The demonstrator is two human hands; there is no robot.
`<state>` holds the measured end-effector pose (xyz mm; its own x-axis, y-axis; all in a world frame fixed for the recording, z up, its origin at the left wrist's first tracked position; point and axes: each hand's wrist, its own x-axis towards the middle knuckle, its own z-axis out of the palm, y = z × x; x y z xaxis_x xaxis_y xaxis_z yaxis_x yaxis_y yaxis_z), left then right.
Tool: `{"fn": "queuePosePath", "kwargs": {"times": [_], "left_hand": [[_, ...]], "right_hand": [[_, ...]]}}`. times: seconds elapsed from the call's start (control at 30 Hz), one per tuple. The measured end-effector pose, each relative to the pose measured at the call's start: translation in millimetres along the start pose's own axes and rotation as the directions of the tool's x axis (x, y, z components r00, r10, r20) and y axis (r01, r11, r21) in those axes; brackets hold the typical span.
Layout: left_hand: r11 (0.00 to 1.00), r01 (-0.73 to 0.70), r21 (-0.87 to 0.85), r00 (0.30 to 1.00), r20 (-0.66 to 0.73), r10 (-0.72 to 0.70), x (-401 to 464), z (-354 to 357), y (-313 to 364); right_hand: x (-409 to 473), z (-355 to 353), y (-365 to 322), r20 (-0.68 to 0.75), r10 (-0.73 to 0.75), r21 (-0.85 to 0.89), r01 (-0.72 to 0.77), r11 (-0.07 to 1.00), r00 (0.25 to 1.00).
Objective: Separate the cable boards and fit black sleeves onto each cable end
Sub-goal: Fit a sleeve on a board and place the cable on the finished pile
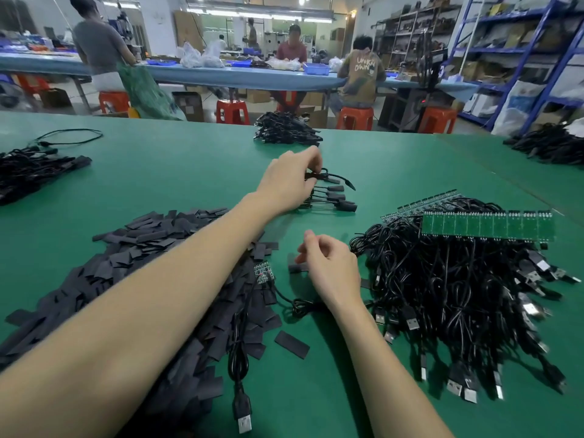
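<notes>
My left hand [289,181] reaches forward and pinches a sleeved cable [328,178] at the top of a short row of sleeved cable ends [339,200] on the green table. My right hand [331,267] hovers nearer me with loosely curled fingers, its fingertips close to a single black sleeve [297,267]; whether it touches the sleeve I cannot tell. A large pile of black sleeves [151,263] lies under my left forearm. One loose cable with a small green board [263,273] lies on that pile. Joined cable boards [486,226] top a heap of black USB cables [458,295] at the right.
More bundles of black cables lie at the far centre [284,129], far left [31,172] and far right [550,147] of the table [177,172]. Beyond the table's far edge, people sit on red stools at a blue bench. Shelving stands at the right.
</notes>
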<state>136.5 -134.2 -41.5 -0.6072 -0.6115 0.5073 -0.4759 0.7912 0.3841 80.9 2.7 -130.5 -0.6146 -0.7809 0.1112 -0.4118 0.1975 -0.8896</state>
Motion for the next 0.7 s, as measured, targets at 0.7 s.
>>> {"fn": "queuePosePath", "kwargs": {"times": [0.7], "left_hand": [[0.992, 0.127, -0.011, 0.988, 0.089, -0.126, -24, 21, 2]], "right_hand": [[-8, 1, -10, 0.007, -0.007, -0.012, 0.007, 1.0, 1.0]]}}
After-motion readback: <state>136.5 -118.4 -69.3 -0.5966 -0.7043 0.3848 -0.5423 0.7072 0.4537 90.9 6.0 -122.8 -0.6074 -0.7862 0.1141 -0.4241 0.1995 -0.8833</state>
